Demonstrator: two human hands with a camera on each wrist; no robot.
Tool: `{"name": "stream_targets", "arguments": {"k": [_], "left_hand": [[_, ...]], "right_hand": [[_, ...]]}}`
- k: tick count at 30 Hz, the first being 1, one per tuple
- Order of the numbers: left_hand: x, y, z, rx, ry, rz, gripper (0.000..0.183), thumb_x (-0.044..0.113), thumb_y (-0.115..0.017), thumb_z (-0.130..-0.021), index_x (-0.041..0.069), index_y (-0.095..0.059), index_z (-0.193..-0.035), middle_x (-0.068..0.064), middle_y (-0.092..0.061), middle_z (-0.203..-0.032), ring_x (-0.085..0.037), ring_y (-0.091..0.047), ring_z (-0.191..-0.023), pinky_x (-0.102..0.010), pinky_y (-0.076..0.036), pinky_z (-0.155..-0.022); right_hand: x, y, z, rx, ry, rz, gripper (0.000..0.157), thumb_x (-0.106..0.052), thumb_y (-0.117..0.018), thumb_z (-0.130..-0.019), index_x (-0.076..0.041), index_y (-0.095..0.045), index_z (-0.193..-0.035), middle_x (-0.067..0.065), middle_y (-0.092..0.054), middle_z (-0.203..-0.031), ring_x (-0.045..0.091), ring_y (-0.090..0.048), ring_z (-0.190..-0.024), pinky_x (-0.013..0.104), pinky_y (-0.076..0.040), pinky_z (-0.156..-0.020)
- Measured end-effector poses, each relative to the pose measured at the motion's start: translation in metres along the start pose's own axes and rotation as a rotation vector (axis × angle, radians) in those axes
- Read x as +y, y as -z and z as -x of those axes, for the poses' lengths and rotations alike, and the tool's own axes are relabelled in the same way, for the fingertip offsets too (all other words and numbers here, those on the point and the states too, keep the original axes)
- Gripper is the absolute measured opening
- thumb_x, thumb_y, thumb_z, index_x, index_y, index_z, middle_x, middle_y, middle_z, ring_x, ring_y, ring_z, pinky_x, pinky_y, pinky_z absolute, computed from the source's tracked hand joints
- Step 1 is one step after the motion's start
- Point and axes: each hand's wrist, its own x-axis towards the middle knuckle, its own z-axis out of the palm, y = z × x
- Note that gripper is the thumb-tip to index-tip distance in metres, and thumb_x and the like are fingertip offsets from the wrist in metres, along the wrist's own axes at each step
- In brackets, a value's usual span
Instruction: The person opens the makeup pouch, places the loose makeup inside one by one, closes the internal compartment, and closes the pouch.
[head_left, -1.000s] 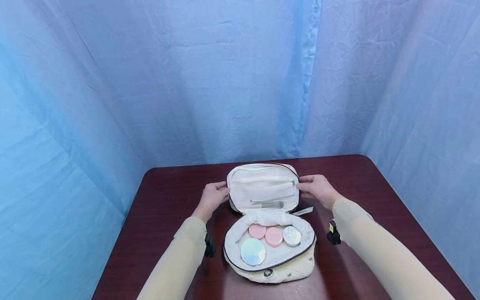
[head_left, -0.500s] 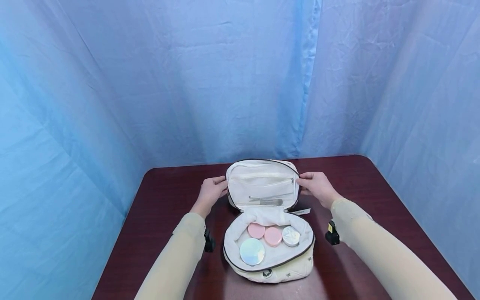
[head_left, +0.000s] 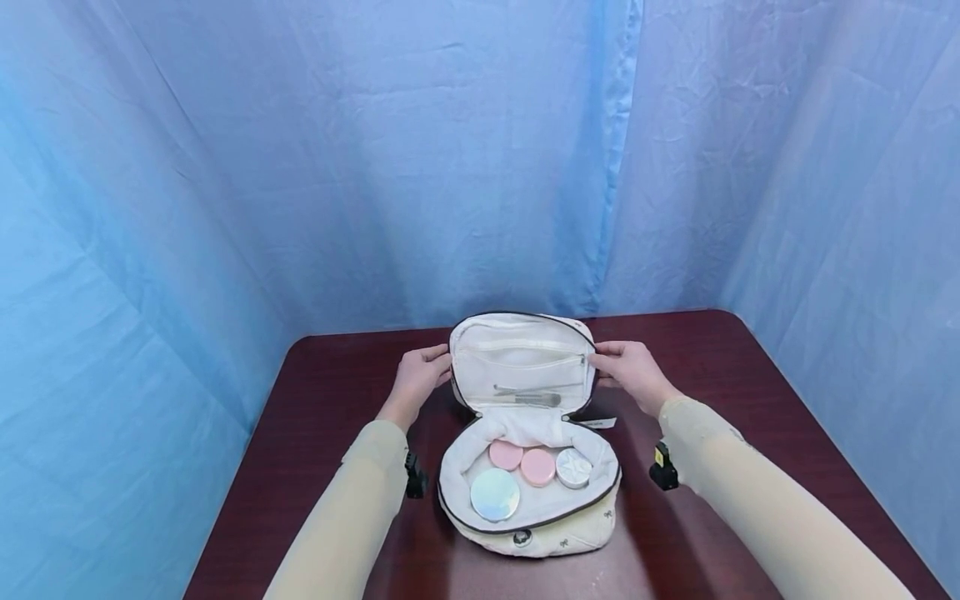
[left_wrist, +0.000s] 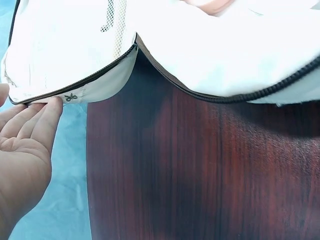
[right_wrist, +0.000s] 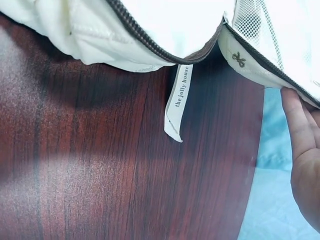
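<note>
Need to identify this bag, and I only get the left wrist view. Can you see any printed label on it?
Observer: Yes, the right wrist view shows a white tag printed "the jolly house".
Operator: Is the lid held on its other side too?
Observer: Yes, in the head view the right hand grips that edge.
Operator: And what is in the lower half?
Observer: Four round items: two pink ones, a silvery one and a larger, shiny pale blue-green one.

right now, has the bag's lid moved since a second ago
Yes, upward in the head view: the lid now rises past the far edge of the table; earlier they were roughly level.
</note>
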Motion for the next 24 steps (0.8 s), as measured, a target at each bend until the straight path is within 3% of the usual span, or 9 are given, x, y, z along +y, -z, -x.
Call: {"name": "stream_targets", "arguments": {"k": [8,12,15,20,24], "left_hand": [[-0.002,0.003,0.009,-0.041,0.063,-0.067,0.052,0.022,-0.059,-0.103,0.001,-0.048,-0.15,-0.017,-0.049,-0.153,-0.027,-0.056,-0.134,-0.037,-0.051,-0.105],[-0.003,0.004,0.013,-0.069,0.08,-0.141,0.055,0.021,-0.058,-0.104,-0.002,-0.045,-0.151,-0.02,-0.045,-0.156,-0.031,-0.057,-0.133,-0.039,-0.051,-0.104],[-0.003,0.004,0.016,-0.047,0.079,-0.237,0.053,0.021,-0.058,-0.103,-0.005,-0.048,-0.148,-0.022,-0.047,-0.154,-0.034,-0.061,-0.128,-0.042,-0.053,-0.102],[0.005,-0.002,0.024,0.047,0.031,-0.401,0.036,0.018,-0.059,-0.098,-0.005,-0.07,-0.124,-0.022,-0.067,-0.128,-0.032,-0.074,-0.098,-0.043,-0.06,-0.087],[0.014,-0.016,0.03,-0.01,0.031,-0.289,0.029,0.012,-0.059,-0.093,-0.003,-0.076,-0.112,-0.019,-0.072,-0.109,-0.027,-0.074,-0.089,-0.034,-0.062,-0.076]], "right_hand": [[0.0,-0.003,0.003,-0.017,-0.007,0.03,0.047,-0.021,-0.064,-0.102,0.009,-0.055,-0.137,0.021,-0.065,-0.123,0.019,-0.071,-0.095,0.047,-0.057,-0.094],[0.004,-0.002,0.003,-0.043,-0.011,0.041,0.046,-0.022,-0.064,-0.102,0.008,-0.056,-0.136,0.018,-0.067,-0.121,0.016,-0.07,-0.095,0.05,-0.055,-0.096],[0.005,-0.002,0.003,-0.056,-0.004,0.027,0.045,-0.021,-0.065,-0.101,0.008,-0.057,-0.135,0.017,-0.069,-0.119,0.016,-0.071,-0.094,0.053,-0.054,-0.098],[0.006,-0.001,0.005,-0.068,0.014,0.005,0.046,-0.021,-0.066,-0.1,0.009,-0.057,-0.135,0.015,-0.071,-0.115,0.016,-0.072,-0.092,0.055,-0.053,-0.097],[0.006,0.001,0.006,-0.074,0.023,0.016,0.047,-0.022,-0.067,-0.1,0.008,-0.058,-0.135,0.015,-0.071,-0.117,0.016,-0.072,-0.093,0.05,-0.057,-0.094]]}}
